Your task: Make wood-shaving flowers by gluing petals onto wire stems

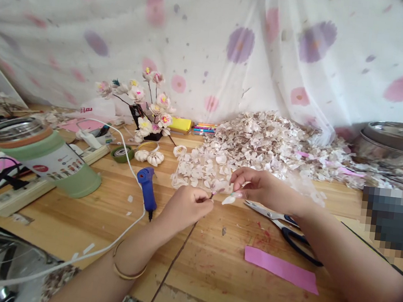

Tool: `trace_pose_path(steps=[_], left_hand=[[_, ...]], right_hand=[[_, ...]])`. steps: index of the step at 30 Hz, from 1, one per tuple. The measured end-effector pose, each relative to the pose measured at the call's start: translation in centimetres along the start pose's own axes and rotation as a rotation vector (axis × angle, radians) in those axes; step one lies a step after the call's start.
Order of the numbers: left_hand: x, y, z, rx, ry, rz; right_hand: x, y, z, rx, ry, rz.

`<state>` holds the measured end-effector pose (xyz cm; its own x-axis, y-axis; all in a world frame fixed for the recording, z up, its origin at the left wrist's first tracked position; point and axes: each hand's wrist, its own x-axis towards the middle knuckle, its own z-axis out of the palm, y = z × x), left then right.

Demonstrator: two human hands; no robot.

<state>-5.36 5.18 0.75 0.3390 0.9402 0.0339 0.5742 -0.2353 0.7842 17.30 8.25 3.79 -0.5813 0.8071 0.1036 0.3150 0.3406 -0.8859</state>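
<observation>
My left hand [189, 208] is closed around the upper end of a thin brown stem [179, 255], which slants down toward the table's front edge. A small purplish tuft [213, 194] shows at the stem's top, just past my fingertips. Between finger and thumb, my right hand [255, 186] pinches a white petal [229, 200], held close to the right of the stem's tip and apart from it. Behind both hands lie loose petals [199, 168] on a clear tray. Scissors [287, 226] rest partly under my right forearm.
A blue glue gun [148, 191] and its white cord lie left of my hands. A green jar [65, 164] stands farther left. Behind are finished flowers [155, 107] and a big petal heap [257, 138]. A pink strip [280, 269] lies at front right, a metal pot [399, 139] at far right.
</observation>
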Motion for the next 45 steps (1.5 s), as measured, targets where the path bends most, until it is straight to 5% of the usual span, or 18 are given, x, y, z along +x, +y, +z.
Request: trace_pose_path(steps=[7, 34, 41, 45], left_hand=[[-0.2, 0.2, 0.0, 0.017, -0.034, 0.040], [-0.4, 0.5, 0.2, -0.057, -0.092, 0.043], [-0.7, 0.9, 0.1, -0.203, 0.065, 0.031], [-1.3, 1.3, -0.1, -0.306, 0.237, 0.054]], right_hand=[[0.2, 0.6, 1.1, -0.038, 0.146, 0.111], [0.4, -0.1, 1.6, -0.131, 0.235, 0.103], [-0.2, -1.9, 1.1, -0.060, 0.489, 0.091], [-1.1, -3.3, 2.1, -0.086, 0.589, -0.089]])
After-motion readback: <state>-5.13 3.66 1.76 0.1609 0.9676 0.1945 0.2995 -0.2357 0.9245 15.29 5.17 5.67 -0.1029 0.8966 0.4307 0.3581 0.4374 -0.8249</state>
